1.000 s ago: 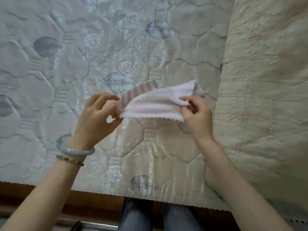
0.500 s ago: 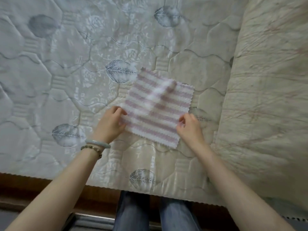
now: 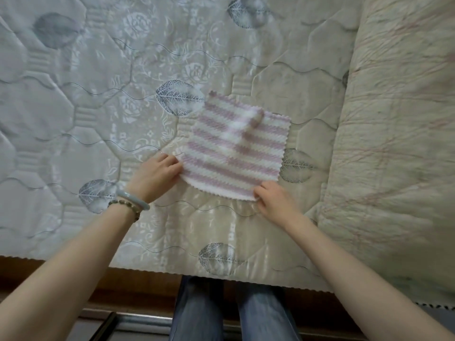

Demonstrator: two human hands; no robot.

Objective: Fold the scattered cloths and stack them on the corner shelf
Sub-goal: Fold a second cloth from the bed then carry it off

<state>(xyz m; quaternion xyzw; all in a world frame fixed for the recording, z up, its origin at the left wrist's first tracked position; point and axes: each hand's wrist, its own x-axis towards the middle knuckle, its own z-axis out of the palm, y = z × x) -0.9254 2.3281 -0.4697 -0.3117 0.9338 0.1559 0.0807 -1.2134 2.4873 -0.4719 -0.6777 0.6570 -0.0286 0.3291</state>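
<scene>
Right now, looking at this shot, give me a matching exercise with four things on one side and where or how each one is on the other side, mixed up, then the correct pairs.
Things:
1. striped cloth
2. left hand
3. right hand
4. bracelets

Places or states:
A. at the cloth's near right corner
B. spread flat on the mattress
C. worn on the left wrist
D. at the cloth's near left corner

Pairs: 1-B, 2-D, 3-A, 4-C
</scene>
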